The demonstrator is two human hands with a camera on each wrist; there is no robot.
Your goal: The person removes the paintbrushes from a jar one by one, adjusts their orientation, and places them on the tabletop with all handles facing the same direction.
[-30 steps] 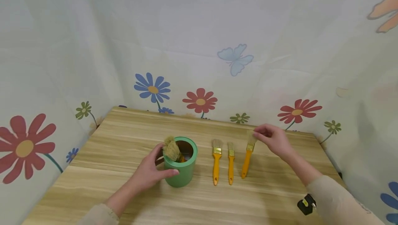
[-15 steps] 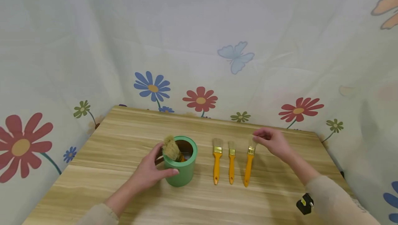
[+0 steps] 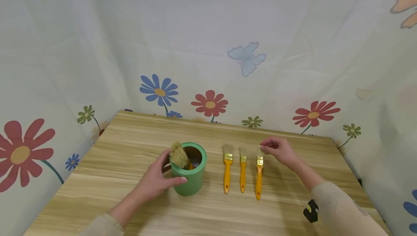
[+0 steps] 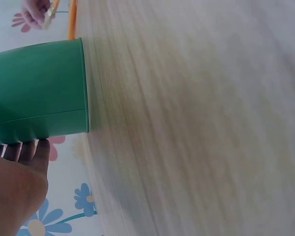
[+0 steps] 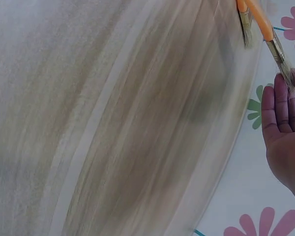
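My left hand [image 3: 159, 181] grips the side of a green can [image 3: 189, 185], thumb in front and fingers behind. The can stands upright on the table, as the left wrist view [image 4: 39, 93] also has it. A paintbrush with bushy, splayed bristles [image 3: 178, 156] leans inside, its head over the left rim and most of its handle hidden. My right hand [image 3: 281, 152] pinches the bristle end of the rightmost orange-handled paintbrush [image 3: 259, 180]. In the right wrist view that paintbrush [image 5: 259, 20] slants down to my fingertips. Left of it lie a narrow paintbrush [image 3: 243, 172] and a wider paintbrush [image 3: 227, 172].
The wood-grain table [image 3: 137, 145] ends at a backdrop [image 3: 195, 47] printed with flowers and butterflies. Beside my right sleeve [image 3: 338, 207] is a small black device [image 3: 311, 211].
My right hand has turned the rightmost paintbrush from a slant to nearly parallel with the other two and drawn it a little nearer. The left hand and the can stay put.
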